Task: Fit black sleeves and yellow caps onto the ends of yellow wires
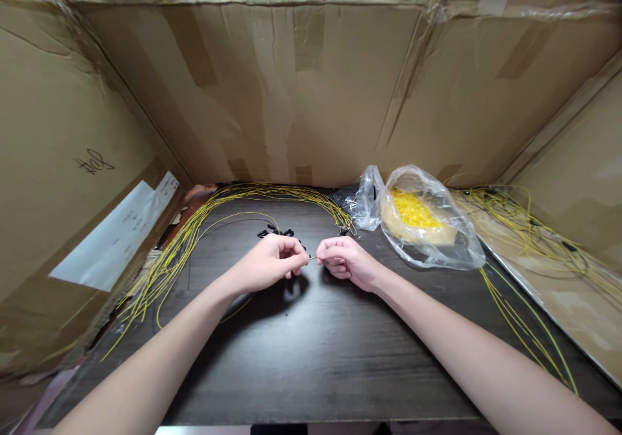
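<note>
My left hand (279, 263) and my right hand (346, 263) face each other just above the dark table, thumbs and forefingers pinched. A short, thin wire end (312, 258) shows in the narrow gap between the fingertips, coming out of the left pinch. Whatever the right fingertips hold is too small to make out. Some yellow wire (238, 308) appears beyond my left forearm. Several small black pieces (276, 231) lie just behind my left hand, partly covered by it. A bundle of yellow wires (194, 218) arches across the tabletop, its right end near dark tips behind my right hand.
A clear plastic bag (466, 247) with small yellow pieces (415, 209) stands at the back right, beside another bag (370, 198) with dark contents. More yellow wires (529, 211) lie on cardboard at the right. Cardboard walls (311, 98) enclose the dark table (315, 357) on three sides.
</note>
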A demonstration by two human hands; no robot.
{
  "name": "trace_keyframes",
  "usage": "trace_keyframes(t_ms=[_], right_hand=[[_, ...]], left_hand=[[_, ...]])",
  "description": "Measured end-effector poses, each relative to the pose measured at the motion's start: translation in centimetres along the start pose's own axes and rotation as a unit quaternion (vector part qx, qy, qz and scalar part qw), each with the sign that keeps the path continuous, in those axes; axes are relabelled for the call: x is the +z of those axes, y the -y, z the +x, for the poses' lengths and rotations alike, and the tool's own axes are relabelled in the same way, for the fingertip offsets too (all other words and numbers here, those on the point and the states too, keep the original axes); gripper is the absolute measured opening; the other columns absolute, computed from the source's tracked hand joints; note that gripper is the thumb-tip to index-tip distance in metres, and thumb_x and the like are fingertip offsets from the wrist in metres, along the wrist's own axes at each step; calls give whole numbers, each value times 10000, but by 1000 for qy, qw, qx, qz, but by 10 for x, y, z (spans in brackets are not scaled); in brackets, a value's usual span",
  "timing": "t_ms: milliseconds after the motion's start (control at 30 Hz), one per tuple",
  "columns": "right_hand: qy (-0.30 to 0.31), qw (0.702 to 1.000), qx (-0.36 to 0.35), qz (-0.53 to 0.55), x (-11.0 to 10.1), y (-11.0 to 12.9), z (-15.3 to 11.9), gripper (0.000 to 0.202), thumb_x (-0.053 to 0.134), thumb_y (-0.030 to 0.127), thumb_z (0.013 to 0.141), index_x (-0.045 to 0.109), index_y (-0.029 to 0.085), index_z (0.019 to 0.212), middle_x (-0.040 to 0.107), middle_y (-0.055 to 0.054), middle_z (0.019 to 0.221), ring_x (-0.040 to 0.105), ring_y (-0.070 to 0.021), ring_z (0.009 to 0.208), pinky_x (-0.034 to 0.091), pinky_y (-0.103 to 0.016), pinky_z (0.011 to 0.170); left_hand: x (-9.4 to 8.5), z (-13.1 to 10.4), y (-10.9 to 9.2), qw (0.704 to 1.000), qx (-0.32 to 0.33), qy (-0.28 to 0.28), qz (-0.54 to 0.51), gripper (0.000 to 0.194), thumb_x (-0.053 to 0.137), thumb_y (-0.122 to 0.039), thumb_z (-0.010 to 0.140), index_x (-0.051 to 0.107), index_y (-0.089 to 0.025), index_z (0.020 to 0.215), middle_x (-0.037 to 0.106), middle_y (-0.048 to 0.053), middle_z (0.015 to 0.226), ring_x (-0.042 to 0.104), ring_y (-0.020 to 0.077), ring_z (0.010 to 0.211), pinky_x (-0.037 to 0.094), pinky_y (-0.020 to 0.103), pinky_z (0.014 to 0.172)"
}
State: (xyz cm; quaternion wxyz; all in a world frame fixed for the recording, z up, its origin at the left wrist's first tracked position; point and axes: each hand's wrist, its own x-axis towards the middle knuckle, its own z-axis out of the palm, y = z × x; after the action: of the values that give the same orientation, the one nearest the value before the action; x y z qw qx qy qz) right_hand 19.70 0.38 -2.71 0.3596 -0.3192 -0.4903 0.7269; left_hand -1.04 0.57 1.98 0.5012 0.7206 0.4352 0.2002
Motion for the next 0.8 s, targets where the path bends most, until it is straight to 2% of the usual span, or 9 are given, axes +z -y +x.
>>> trace_keyframes(t_ms=[200, 800], right_hand=[[10, 1000, -1, -24, 0, 0, 1, 208, 669, 328, 759, 661, 120, 755, 283, 91, 476, 174, -40, 430, 87, -180, 399], [12, 999, -10, -44, 0, -3, 2, 147, 662, 285, 747, 616, 146, 736, 318, 90, 476, 189, -39, 418, 96, -180, 387]], left_hand=[[-1, -1, -1, 1000, 9, 3, 4, 237, 648, -360, 817, 662, -129, 768, 632, 19, 658, 557, 116, 575, 444, 235, 563], [3, 0, 2, 999, 14, 29, -3, 263, 625, -390, 843, 660, -130, 836, 615, 21, 677, 541, 120, 585, 452, 243, 559]])
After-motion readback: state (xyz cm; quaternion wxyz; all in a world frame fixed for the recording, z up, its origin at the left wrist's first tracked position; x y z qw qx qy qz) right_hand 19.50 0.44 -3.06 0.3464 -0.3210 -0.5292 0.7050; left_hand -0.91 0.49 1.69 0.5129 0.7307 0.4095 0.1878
